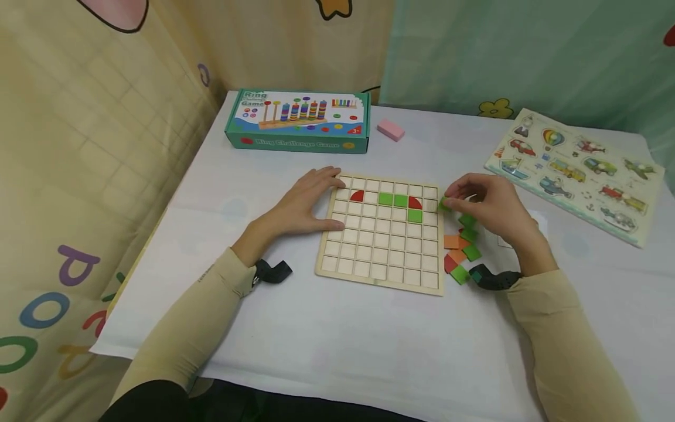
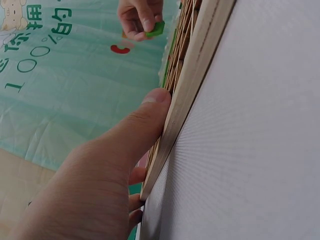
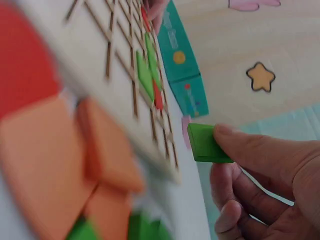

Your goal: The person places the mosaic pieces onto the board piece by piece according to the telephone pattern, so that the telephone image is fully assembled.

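A wooden grid board (image 1: 379, 240) lies on the table with two red quarter-round tiles and several green square tiles set in its upper cells. My left hand (image 1: 300, 205) rests at the board's left edge, its thumb and fingers spread and touching the frame. Beyond the board's right edge, my right hand (image 1: 493, 205) pinches a green square tile (image 3: 205, 143) between thumb and fingers, held above the table. Under and beside that hand lies a loose pile of green, orange and red tiles (image 1: 456, 256).
A green Ring Challenge Game box (image 1: 297, 143) stands at the back left, with a pink block (image 1: 391, 130) to its right. A picture puzzle board (image 1: 575, 176) lies at the back right. A white piece (image 1: 504, 241) is partly hidden by the right wrist.
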`<state>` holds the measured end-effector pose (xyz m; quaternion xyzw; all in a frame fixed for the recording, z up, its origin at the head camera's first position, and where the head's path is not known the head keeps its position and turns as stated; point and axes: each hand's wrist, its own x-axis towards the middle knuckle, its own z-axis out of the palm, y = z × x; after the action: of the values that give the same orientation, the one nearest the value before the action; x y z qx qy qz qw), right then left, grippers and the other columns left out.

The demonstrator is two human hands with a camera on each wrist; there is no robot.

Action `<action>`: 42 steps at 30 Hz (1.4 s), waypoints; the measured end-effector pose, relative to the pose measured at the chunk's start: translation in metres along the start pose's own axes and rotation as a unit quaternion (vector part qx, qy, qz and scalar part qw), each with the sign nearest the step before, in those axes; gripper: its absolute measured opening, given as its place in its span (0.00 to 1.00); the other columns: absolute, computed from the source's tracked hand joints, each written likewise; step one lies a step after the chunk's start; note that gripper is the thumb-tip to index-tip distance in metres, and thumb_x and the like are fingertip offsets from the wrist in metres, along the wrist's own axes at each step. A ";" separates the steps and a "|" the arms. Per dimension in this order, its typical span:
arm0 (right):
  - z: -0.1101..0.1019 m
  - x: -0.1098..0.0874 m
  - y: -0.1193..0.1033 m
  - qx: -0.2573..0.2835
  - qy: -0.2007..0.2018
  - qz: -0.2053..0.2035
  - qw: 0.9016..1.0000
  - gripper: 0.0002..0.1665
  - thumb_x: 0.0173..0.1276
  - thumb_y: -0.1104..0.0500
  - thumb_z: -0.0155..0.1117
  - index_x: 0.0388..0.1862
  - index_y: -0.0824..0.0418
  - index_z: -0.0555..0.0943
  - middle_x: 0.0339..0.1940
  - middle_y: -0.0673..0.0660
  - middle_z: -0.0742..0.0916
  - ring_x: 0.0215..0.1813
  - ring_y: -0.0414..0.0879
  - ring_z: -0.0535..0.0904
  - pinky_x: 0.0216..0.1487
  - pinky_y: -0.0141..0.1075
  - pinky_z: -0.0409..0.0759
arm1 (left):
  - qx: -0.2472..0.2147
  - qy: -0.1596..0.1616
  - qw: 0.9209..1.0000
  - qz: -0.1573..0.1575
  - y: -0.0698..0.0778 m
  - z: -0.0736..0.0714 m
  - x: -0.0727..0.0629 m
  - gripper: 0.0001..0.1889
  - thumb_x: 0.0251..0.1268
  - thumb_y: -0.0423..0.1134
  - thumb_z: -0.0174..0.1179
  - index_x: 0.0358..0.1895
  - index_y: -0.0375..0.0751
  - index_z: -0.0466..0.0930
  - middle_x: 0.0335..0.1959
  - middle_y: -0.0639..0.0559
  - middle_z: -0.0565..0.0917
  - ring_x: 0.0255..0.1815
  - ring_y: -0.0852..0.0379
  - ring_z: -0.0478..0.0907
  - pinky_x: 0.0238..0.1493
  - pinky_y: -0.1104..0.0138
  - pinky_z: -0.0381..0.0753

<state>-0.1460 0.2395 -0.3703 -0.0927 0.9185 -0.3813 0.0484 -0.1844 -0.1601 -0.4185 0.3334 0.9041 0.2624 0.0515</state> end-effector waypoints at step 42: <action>0.056 0.037 -0.040 0.020 0.074 -0.020 0.997 0.07 0.73 0.58 0.73 0.45 0.61 0.89 0.41 0.61 0.92 0.42 0.52 0.88 0.42 0.29 0.80 | 0.006 0.000 1.000 0.004 -0.001 -0.002 0.000 0.44 0.59 0.67 0.72 0.73 0.48 0.69 0.85 0.48 0.59 0.89 0.52 0.46 0.90 0.58 0.37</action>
<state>-0.1679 0.1651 -0.3817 -0.0815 0.9098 -0.4062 -0.0251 -0.1852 -0.1614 -0.4177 0.3375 0.9042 0.2573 0.0488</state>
